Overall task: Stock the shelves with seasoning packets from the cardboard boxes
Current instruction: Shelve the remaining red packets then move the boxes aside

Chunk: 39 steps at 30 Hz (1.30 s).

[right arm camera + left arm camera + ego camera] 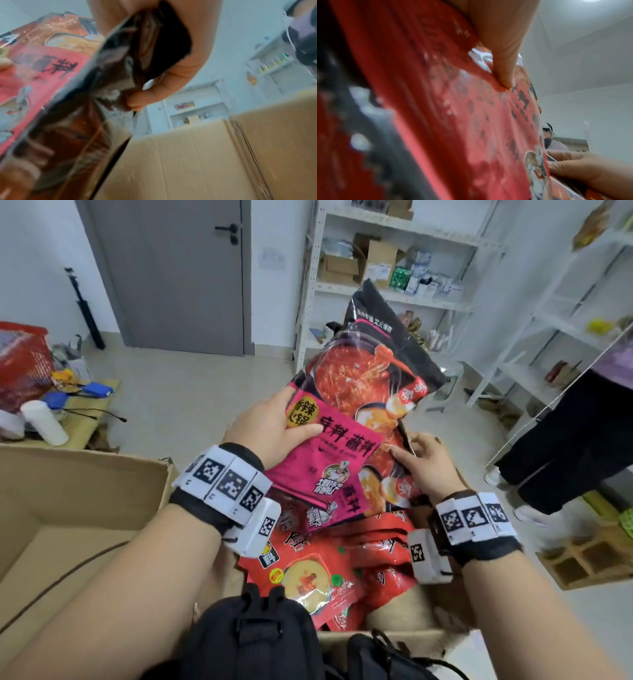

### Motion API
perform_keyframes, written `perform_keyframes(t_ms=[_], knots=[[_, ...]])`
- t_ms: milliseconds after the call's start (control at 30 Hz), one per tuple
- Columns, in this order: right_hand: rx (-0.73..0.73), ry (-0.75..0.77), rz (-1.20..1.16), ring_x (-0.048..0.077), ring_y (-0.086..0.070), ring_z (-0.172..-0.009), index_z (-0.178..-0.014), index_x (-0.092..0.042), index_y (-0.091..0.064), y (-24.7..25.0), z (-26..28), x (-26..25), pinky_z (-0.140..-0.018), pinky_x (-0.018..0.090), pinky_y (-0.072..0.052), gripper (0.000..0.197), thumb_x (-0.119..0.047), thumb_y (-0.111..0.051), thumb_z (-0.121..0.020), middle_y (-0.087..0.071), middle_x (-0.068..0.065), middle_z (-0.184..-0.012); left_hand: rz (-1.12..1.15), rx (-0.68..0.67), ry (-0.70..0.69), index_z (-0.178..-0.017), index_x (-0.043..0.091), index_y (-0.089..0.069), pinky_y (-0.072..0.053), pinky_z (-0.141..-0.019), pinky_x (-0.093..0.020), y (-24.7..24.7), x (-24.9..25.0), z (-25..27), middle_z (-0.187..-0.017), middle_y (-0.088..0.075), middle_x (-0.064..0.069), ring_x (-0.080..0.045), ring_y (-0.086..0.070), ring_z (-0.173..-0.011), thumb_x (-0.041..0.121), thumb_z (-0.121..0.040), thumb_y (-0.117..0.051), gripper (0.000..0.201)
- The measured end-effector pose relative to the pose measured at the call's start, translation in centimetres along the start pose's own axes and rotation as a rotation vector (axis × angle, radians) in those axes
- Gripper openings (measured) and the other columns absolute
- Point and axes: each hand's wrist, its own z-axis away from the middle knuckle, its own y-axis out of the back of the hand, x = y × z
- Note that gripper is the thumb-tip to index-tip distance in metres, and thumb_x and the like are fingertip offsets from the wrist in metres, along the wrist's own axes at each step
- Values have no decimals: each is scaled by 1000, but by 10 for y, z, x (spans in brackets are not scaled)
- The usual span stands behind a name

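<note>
Both hands hold a stack of red, pink and black seasoning packets [363,405] tilted above an open cardboard box [394,642]. My left hand [274,429] grips the stack's left edge, thumb pressed on the pink label [503,75]. My right hand [421,463] pinches the stack's right edge, thumb on the front; in the right wrist view its fingers [145,94] curl round the dark packet edge [109,75]. More red packets [329,566] lie in the box below. White shelves [394,248] stand beyond.
A second, open cardboard box [68,515] sits at my left. Another person [575,440] in dark trousers stands at the right beside a second white shelf unit [565,313]. A grey door [171,275] is behind. Clutter [37,392] lies on the floor, far left.
</note>
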Motion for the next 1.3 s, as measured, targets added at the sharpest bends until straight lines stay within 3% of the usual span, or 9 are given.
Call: perform_keyframes(t_ms=[333,467,567,633,733,900,1067,1200,1300], knots=[[-337,485,-264,7,-64,-57,-82,-27,-58,23,60,-119,-60,26,-53,17,-11,-63,-87,-70,-7,-66,260,457,145,-104,32,-47,-36,-74,-12,99,62,137,-89,-54,23,-3,-54,-85,60,-61,-71,57],[-653,482,-392,4,-66,-57,-78,-34,-66,-14,111,-143,-55,18,-54,12,-23,-65,-77,-72,-7,-68,316,590,263,-144,30,-18,-39,-89,-18,125,66,242,-119,-53,18,5,-54,-102,56,-60,-76,105],[-888,510,-392,13,-67,-66,-84,-29,-67,-62,167,-152,-64,24,-55,19,-11,-62,-85,-72,-3,-76,330,599,358,-114,41,-56,-45,-75,-13,139,74,331,-94,-68,23,10,-61,-83,46,-61,-73,55],[-1045,506,-367,22,-64,-78,-89,-20,-65,-95,211,-155,-72,30,-51,15,-5,-61,-86,-70,4,-83,390,610,456,-83,37,-69,-50,-74,-28,144,78,391,-81,-72,12,-2,-66,-76,46,-61,-79,26],[-1231,535,-350,6,-66,-84,-89,-17,-64,-134,283,-162,-74,18,-51,24,4,-53,-89,-73,-8,-87,354,741,602,-84,19,-69,-48,-84,-38,150,80,485,-88,-72,-6,-22,-66,-85,64,-46,-73,58],[-1604,560,-281,-9,-58,-47,-78,-20,-62,-185,440,-180,-46,4,-41,40,14,-44,-89,-64,-18,-53,244,893,802,-65,35,-69,-45,-63,-6,164,102,655,-64,-67,25,12,-61,-62,39,-74,-74,11],[-1839,611,-286,8,-66,-68,-83,-6,-71,-234,628,-194,-71,25,-52,28,12,-49,-86,-70,-5,-68,573,1137,976,-77,16,-64,-54,-63,-20,162,127,837,-64,-71,1,-11,-67,-62,63,-17,-85,80],[-1958,401,-312,9,-67,-65,-81,-12,-73,-267,757,-193,-70,25,-54,32,4,-45,-89,-73,-2,-70,621,1267,1081,-83,11,-63,-52,-57,-22,154,157,943,-66,-72,3,-15,-68,-64,25,-80,-63,14],[-2033,217,-287,18,-65,-57,-92,-11,-75,-287,818,-190,-56,24,-52,31,-17,-45,-95,-73,6,-70,597,1424,1039,-87,7,-61,-53,-58,-20,149,176,997,-71,-73,0,-11,-69,-63,14,-80,-62,10]])
